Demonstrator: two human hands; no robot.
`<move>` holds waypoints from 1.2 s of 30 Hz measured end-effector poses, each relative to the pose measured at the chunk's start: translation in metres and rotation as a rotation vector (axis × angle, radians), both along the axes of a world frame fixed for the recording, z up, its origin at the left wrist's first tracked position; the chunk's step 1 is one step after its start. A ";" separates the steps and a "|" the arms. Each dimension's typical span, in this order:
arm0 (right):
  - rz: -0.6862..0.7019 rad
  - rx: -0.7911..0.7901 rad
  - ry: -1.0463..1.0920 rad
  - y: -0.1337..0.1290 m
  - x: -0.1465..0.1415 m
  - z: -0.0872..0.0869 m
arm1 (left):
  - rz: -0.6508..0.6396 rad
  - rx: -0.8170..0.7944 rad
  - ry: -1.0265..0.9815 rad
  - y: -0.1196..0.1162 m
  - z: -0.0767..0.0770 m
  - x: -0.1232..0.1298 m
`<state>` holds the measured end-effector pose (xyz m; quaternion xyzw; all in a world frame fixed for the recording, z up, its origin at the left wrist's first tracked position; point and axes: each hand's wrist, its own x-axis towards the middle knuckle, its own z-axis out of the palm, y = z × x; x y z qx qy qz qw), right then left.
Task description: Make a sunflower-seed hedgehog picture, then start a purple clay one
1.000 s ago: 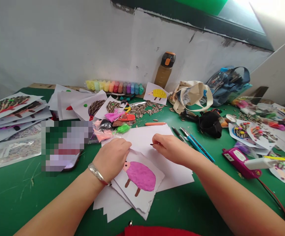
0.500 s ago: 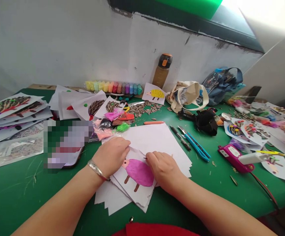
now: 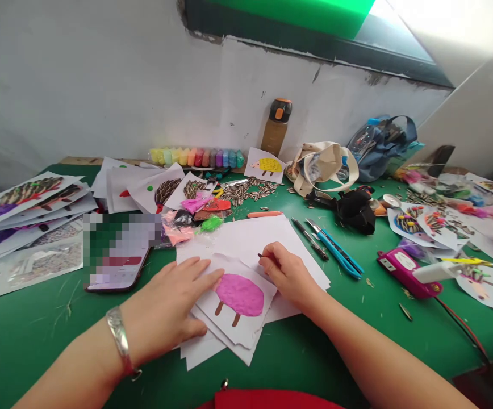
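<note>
My left hand [image 3: 167,307] flattened open; my right hand [image 3: 288,277], pinching a dark sliver [image 3: 259,255], uncovered the purple hedgehog body [image 3: 240,295] between them.

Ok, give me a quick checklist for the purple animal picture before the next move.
1. Left hand over the picture: ok, fingers spread across its left side.
2. Right hand gripping: ok, a small dark bit sticks out at the fingertips; what it is, cannot tell.
3. Animal's head in clear sight: not ok, left fingertips cover it.
4. Purple body free of seeds: ok.
5. Cutter apart from the right hand: ok.
</note>
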<state>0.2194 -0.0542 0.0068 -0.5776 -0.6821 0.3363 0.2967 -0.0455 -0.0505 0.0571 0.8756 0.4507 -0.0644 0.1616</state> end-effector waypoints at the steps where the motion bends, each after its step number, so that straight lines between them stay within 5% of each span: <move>1: 0.000 -0.004 0.014 0.000 0.000 0.000 | 0.002 -0.007 0.017 -0.004 -0.005 0.000; 7: -0.052 -0.003 0.092 0.006 0.001 0.000 | 0.024 0.107 0.008 -0.007 -0.024 0.004; 16: -0.249 -0.016 0.462 0.025 0.019 -0.003 | 0.118 0.213 0.090 0.005 -0.010 0.044; 20: -0.258 0.010 0.366 0.034 0.026 -0.002 | 0.109 0.249 0.125 0.012 -0.010 0.060; 26: -0.223 0.096 0.118 0.051 0.031 0.007 | 0.092 0.308 0.075 0.021 -0.031 0.063; 36: -0.222 0.079 0.176 0.061 0.013 -0.005 | 0.075 0.294 -0.045 0.025 -0.049 0.050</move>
